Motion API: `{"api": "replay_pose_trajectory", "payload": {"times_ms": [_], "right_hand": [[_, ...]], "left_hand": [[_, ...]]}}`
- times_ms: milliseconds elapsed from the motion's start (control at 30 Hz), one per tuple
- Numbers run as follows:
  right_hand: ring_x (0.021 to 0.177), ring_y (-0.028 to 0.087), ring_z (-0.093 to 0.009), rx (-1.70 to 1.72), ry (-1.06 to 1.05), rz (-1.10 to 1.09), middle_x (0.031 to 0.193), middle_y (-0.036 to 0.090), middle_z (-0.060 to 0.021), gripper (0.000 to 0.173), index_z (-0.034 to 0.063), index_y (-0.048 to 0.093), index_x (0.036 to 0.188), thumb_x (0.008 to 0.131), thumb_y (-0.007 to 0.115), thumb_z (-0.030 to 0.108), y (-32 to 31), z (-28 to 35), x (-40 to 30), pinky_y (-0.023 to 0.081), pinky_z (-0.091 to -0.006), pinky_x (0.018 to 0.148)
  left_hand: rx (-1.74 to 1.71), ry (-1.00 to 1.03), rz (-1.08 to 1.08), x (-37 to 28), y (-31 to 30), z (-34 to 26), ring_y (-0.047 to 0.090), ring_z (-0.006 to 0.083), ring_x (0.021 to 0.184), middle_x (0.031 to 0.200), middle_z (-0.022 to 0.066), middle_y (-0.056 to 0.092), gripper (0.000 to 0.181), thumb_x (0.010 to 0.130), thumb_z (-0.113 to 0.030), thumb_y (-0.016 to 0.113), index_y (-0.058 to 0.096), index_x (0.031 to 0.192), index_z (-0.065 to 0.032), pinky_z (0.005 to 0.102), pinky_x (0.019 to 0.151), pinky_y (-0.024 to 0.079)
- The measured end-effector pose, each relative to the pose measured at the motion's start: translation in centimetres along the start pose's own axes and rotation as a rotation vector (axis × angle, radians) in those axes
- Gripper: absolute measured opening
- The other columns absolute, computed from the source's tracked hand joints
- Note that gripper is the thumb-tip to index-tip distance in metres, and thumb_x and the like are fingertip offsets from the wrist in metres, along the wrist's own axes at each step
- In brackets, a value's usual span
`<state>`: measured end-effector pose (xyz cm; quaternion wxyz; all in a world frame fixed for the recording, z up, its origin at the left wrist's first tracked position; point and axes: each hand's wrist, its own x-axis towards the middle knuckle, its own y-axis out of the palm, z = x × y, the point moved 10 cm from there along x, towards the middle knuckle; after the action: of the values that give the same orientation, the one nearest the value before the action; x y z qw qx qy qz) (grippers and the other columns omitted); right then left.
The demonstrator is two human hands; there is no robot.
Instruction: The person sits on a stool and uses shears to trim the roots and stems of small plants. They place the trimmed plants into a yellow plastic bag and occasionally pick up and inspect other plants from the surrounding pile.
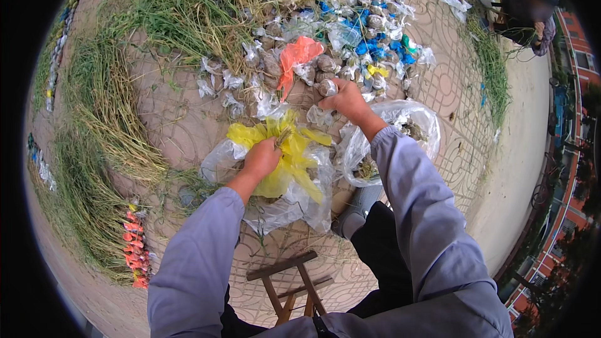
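Note:
My left hand [261, 158] is closed on a small tuft of dry plant stalks [284, 137] above crumpled yellow plastic bags [288, 173]. The yellow bags lie over a clear plastic bag [300, 213]. Farther off, my right hand [346, 99] grips a small plastic-wrapped bundle [327, 87] between thumb and fingers, at the near edge of a heap of similar bundles [375, 21]. Under my right forearm stands an open clear plastic bag [429, 124] with dark, dry matter inside. An orange-red plastic bag [300, 54] lies on the heap.
Cut grass [197, 9] is piled at the upper left, and long grass sheaves [117, 112] curve down the left side. A row of orange-wrapped bundles [134, 249] lies lower left. A wooden stool [286, 272] is close before me. Another person [521, 14] is at upper right.

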<state>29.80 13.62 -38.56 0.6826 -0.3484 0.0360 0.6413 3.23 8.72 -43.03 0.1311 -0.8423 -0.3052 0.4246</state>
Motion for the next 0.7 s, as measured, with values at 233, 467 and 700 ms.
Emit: {"api": "replay_pose_trajectory", "payload": {"times_ms": [233,467,700], "right_hand": [[0.089,0.067,-0.015,0.380,0.135,0.119,0.103,0.072,-0.0032,0.046,0.0015,0.068,0.118,0.073,0.078,-0.004,-7.1,3.7,-9.1,0.053,-0.0321,0.087],[0.089,0.067,-0.016,0.356,0.378,-0.053,0.103,0.071,-0.0032,0.046,0.0017,0.067,0.118,0.073,0.077,0.000,-16.3,-4.6,-17.6,0.055,-0.0328,0.084],[0.090,0.070,-0.030,-0.632,0.402,-0.261,0.100,0.071,-0.0174,0.041,-0.0015,0.063,0.109,0.078,0.080,0.021,-18.6,-10.7,-17.2,0.056,-0.0405,0.081]], "left_hand": [[-0.006,-0.024,0.004,-0.4,-0.1,1.4,0.067,0.0425,0.101,0.107,0.0243,0.071,0.042,0.089,-0.023,0.061,0.064,0.127,-0.0048,0.0502,0.089,0.053],[-0.032,0.007,0.003,0.2,0.4,1.8,0.066,0.0411,0.105,0.112,0.0240,0.070,0.044,0.089,-0.023,0.059,0.062,0.130,-0.0064,0.0491,0.091,0.052],[-0.045,-0.002,0.012,0.0,0.4,0.2,0.066,0.0418,0.103,0.110,0.0265,0.069,0.044,0.090,-0.018,0.058,0.062,0.131,-0.0026,0.0460,0.091,0.052]]}}
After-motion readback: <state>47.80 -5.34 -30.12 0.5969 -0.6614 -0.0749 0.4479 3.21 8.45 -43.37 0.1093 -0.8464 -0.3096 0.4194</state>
